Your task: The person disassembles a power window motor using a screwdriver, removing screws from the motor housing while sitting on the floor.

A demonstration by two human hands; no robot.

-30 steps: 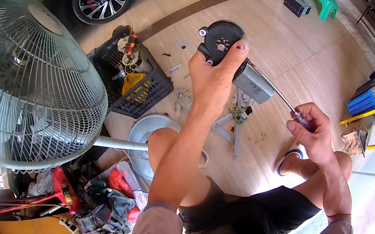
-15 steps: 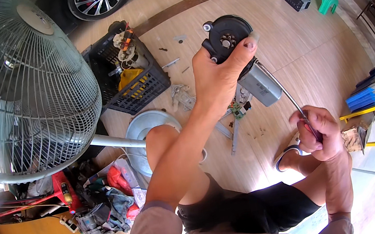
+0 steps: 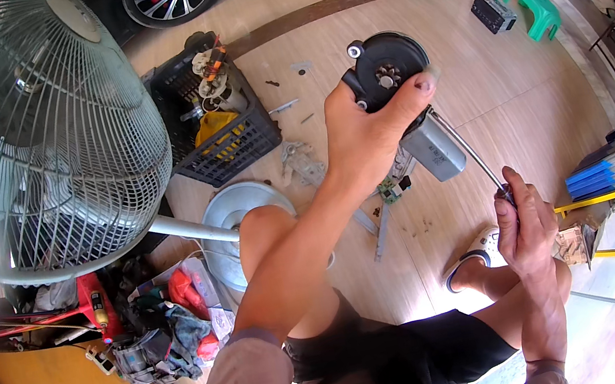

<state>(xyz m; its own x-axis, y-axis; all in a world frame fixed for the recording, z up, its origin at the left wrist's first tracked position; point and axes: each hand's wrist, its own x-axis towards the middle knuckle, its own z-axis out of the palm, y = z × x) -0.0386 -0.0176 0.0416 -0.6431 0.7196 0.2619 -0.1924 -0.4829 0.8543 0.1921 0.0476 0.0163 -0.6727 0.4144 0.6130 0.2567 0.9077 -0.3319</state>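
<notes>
My left hand [image 3: 366,129] grips a small geared electric motor, its thumb lying over the edge of the round black gear housing [image 3: 392,56]. A small toothed gear shows at the housing's centre, and metal-lined mounting holes sit along its left side. Below the hand hangs the motor's silver can [image 3: 434,148]. In my right hand [image 3: 526,224] is a screwdriver, the fingers wrapped round its dark handle. Its long steel shaft [image 3: 472,152] runs up beside the can to the housing's lower edge. The tip is hidden there, so I cannot tell what it touches.
A large floor fan [image 3: 55,144] stands at left on a round base [image 3: 243,195]. Behind it, a black crate [image 3: 225,161] holds parts. A green circuit board [image 3: 391,191] and metal strips lie on the floor. Far right are a green stool [image 3: 538,11] and blue-edged stacks [image 3: 605,171].
My right hand has turned and its fingers have shifted on the screwdriver handle, now pointing up along it. The motor sits slightly lower and farther right in view, still in my left hand.
</notes>
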